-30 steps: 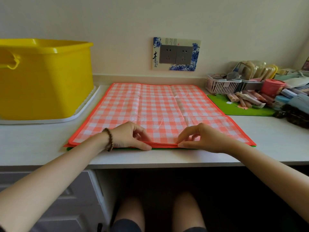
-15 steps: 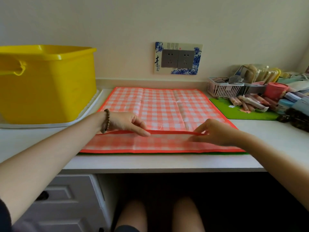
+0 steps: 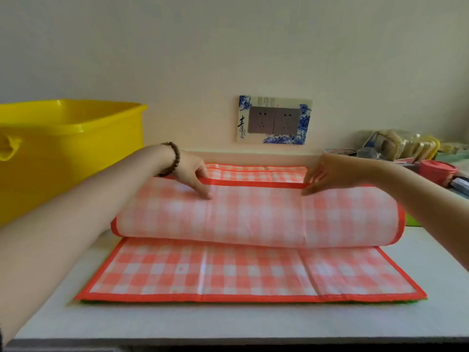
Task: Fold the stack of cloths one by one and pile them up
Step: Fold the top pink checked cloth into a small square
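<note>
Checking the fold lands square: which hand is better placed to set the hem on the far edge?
Left, slightly. The left hand and right hand both pinch the checked cloth's orange hem, but the left end sits closer to the far edge.

Two cloths are lying mid-bench: one checked cloth [image 3: 253, 273] over one green cloth [image 3: 416, 301]. Two hands, left hand [image 3: 193, 171] and right hand [image 3: 337, 174], are pinching the checked cloth. One tub [image 3: 71, 158] is sitting at the bench's left edge, one pot [image 3: 437, 171] near its right edge.
</note>
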